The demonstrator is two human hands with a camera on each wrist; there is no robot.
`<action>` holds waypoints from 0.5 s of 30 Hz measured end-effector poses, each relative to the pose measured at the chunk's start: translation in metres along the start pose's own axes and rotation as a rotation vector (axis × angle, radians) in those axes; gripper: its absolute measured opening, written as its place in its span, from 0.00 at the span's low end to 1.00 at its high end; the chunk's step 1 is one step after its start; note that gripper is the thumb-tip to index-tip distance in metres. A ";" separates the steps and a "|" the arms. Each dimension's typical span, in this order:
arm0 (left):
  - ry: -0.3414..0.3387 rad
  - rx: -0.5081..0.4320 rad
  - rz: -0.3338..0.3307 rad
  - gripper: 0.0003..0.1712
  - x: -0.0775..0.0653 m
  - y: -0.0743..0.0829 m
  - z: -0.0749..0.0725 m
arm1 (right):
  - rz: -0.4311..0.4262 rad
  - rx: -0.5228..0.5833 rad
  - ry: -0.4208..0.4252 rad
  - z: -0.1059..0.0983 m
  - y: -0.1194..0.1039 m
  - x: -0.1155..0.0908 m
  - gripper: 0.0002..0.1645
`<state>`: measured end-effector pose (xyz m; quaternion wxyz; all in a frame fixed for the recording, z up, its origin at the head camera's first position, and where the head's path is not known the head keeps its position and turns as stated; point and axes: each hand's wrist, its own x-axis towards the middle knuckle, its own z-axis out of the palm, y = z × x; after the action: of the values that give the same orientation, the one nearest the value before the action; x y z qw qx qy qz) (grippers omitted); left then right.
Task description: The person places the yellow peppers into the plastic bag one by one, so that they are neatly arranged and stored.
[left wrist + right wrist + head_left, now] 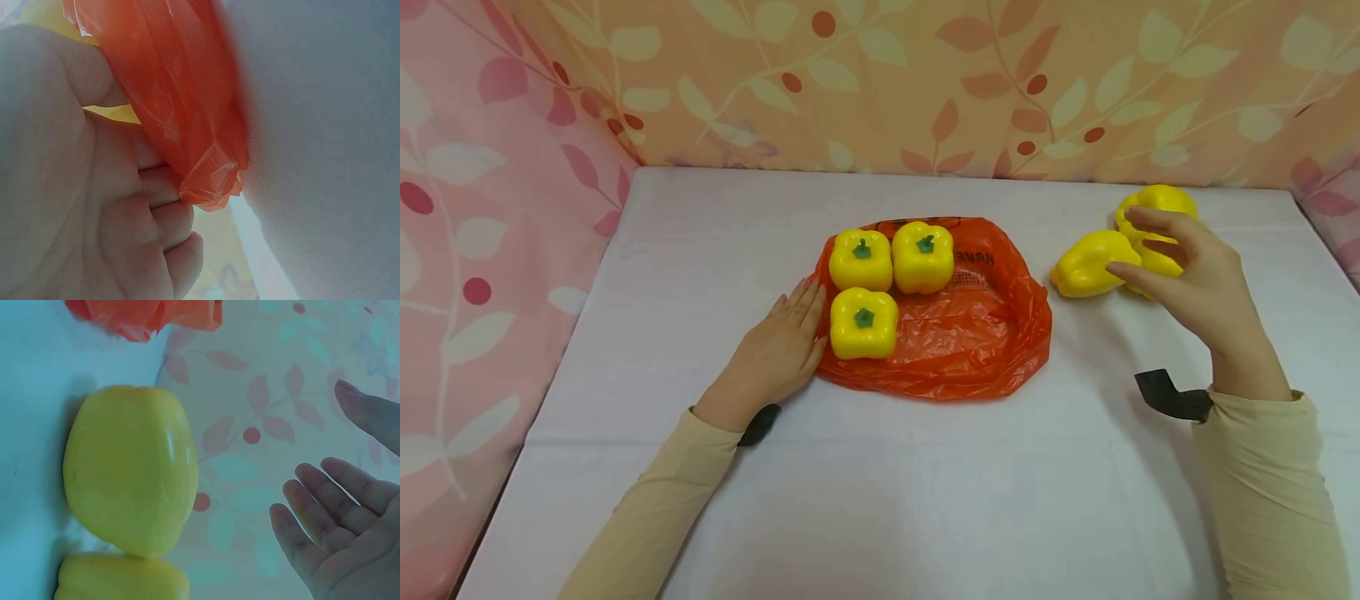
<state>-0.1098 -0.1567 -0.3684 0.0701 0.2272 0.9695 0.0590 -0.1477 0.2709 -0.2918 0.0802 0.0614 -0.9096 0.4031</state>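
Three yellow bell peppers [863,323] stand with green stems up on the left part of a red plastic bag [977,333]. My left hand [778,342] rests along the bag's left edge, fingers extended. In the left wrist view the bag's crumpled edge [187,125] lies against those fingers. My right hand [1198,275] hovers over more yellow peppers at the right, thumb and fingers spread with nothing between them. Below it, one pepper [1093,265] lies on its side. The right wrist view shows a pepper [131,469] apart from the spread fingers [300,512].
Another yellow pepper [1161,204] sits at the back right, partly behind my right hand. A white cloth [925,492] covers the table. Patterned curtains [887,83] rise along the back and the sides. Dark printing shows on the bag's inner side.
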 end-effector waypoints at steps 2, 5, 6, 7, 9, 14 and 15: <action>0.001 0.000 0.000 0.37 0.000 0.000 0.000 | 0.004 0.008 0.020 -0.003 0.004 -0.001 0.34; 0.003 -0.002 0.001 0.37 0.000 0.000 0.000 | 0.018 0.001 0.043 -0.007 0.009 -0.003 0.33; 0.003 -0.002 0.001 0.37 0.000 0.000 0.000 | 0.026 -0.007 0.048 -0.009 0.010 -0.004 0.33; 0.002 0.000 0.002 0.37 0.000 0.000 0.000 | 0.034 -0.016 0.052 -0.010 0.011 -0.005 0.33; 0.003 0.001 0.002 0.37 0.000 0.000 0.000 | 0.031 -0.021 0.067 -0.012 0.013 -0.005 0.33; -0.001 0.002 0.000 0.37 0.000 0.000 0.000 | 0.010 0.026 0.126 -0.016 0.019 -0.004 0.33; -0.001 0.001 -0.001 0.37 0.000 0.000 0.000 | 0.015 0.032 0.135 -0.017 0.021 -0.003 0.33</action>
<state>-0.1099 -0.1568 -0.3685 0.0706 0.2270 0.9696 0.0582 -0.1464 0.2978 -0.2957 0.1372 0.0287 -0.8959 0.4214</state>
